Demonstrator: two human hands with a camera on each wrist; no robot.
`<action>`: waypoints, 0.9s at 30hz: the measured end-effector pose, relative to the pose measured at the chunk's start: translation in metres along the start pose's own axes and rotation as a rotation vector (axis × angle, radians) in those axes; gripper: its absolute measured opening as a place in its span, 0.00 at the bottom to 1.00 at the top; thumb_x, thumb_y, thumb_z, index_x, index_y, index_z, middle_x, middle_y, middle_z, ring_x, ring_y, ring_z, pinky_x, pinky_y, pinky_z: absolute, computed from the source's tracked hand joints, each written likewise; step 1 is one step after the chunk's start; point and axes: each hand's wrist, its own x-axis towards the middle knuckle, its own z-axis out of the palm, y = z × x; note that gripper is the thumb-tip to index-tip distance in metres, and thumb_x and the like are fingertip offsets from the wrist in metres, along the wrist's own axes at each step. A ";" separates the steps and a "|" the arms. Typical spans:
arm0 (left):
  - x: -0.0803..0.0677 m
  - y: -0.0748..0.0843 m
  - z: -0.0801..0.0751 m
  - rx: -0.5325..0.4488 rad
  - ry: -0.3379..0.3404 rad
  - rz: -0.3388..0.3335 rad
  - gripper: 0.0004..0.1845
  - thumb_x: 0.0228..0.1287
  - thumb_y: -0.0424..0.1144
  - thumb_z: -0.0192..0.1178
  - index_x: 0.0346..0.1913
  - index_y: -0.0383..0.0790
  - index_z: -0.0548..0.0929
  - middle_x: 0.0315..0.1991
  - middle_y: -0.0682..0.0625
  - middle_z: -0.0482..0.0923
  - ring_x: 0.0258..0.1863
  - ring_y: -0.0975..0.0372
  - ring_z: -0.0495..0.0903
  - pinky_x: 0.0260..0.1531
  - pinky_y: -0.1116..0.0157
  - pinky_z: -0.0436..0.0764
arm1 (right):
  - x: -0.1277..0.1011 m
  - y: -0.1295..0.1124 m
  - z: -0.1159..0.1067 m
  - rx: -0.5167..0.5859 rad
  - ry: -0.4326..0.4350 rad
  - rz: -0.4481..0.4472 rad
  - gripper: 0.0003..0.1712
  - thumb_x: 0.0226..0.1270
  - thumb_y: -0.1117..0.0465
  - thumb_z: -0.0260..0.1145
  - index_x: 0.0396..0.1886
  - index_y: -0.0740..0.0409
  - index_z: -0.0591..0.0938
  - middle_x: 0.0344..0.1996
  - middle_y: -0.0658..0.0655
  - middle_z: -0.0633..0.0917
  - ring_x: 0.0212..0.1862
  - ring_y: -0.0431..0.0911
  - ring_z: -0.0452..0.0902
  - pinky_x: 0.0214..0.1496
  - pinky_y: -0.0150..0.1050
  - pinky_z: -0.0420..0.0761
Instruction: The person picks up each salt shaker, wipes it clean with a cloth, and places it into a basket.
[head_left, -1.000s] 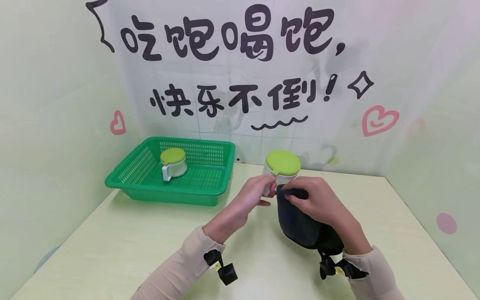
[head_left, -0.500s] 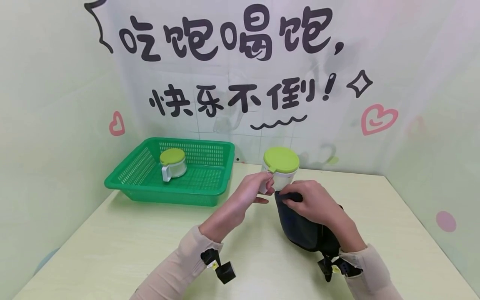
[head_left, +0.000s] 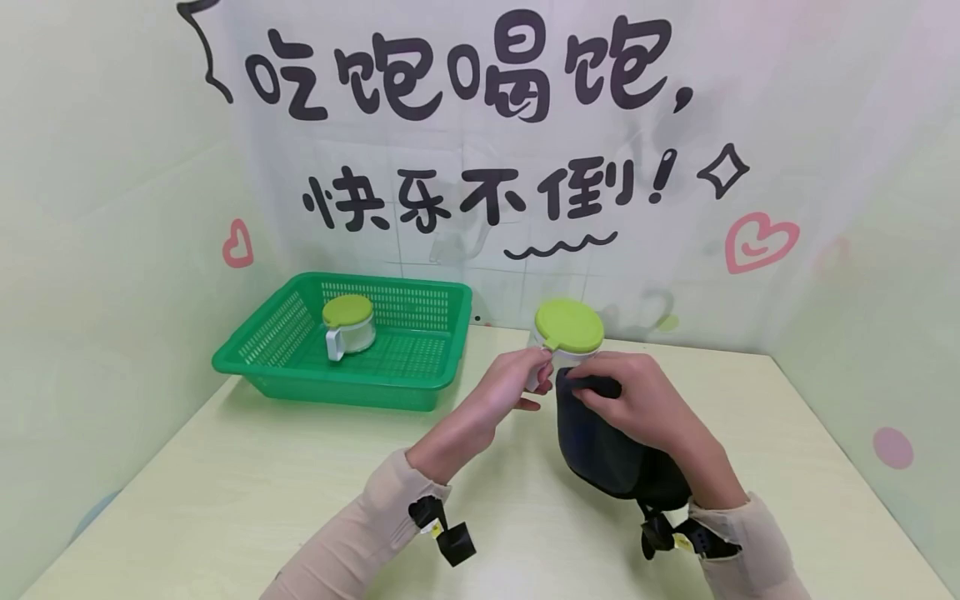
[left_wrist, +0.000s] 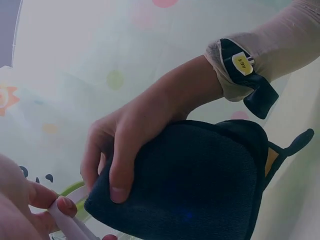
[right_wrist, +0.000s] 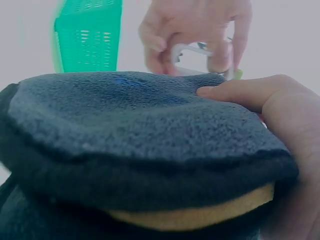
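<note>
My left hand (head_left: 501, 390) pinches the white handle (left_wrist: 70, 220) of a seasoning jar (head_left: 568, 327) with a lime-green lid. The jar is upright near the back of the table; its lower part is hidden behind the hands and cloth. My right hand (head_left: 636, 402) grips the corner of a dark plush cloth pad (head_left: 596, 446) between thumb and fingers. The pad hangs just in front of the jar; whether they touch cannot be seen. In the right wrist view, a tan layer (right_wrist: 200, 215) shows along the pad's edge. A dark loop (left_wrist: 300, 142) sticks out from its end.
A green plastic basket (head_left: 345, 396) stands at the back left. Inside it sits a similar jar (head_left: 349, 323) with a green lid and white handle. The pale table (head_left: 465, 533) meets a printed backdrop (head_left: 637, 275) behind, with side walls left and right.
Half a second ago the jar was slightly higher and the pad lower; now the jar is down and the pad up, closer together, much as one second ago. Both grips are unchanged.
</note>
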 end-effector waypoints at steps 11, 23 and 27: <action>0.000 0.002 0.000 -0.025 -0.002 -0.037 0.18 0.78 0.49 0.44 0.32 0.42 0.73 0.33 0.49 0.76 0.36 0.61 0.77 0.39 0.65 0.81 | 0.000 0.001 -0.004 0.038 0.021 0.006 0.11 0.59 0.68 0.76 0.42 0.55 0.91 0.40 0.51 0.92 0.44 0.45 0.89 0.50 0.49 0.87; 0.002 0.004 -0.004 -0.055 0.002 -0.058 0.18 0.78 0.49 0.44 0.30 0.43 0.72 0.33 0.50 0.77 0.38 0.60 0.79 0.43 0.63 0.82 | 0.000 0.012 0.013 0.041 -0.139 0.081 0.09 0.62 0.66 0.74 0.43 0.53 0.90 0.40 0.48 0.92 0.44 0.44 0.89 0.51 0.48 0.87; 0.002 0.003 -0.003 -0.052 0.003 -0.057 0.18 0.78 0.49 0.43 0.30 0.43 0.72 0.33 0.50 0.77 0.37 0.60 0.79 0.43 0.62 0.83 | 0.000 0.012 0.008 0.022 -0.149 0.086 0.09 0.63 0.65 0.74 0.43 0.53 0.90 0.40 0.48 0.92 0.43 0.44 0.88 0.51 0.48 0.87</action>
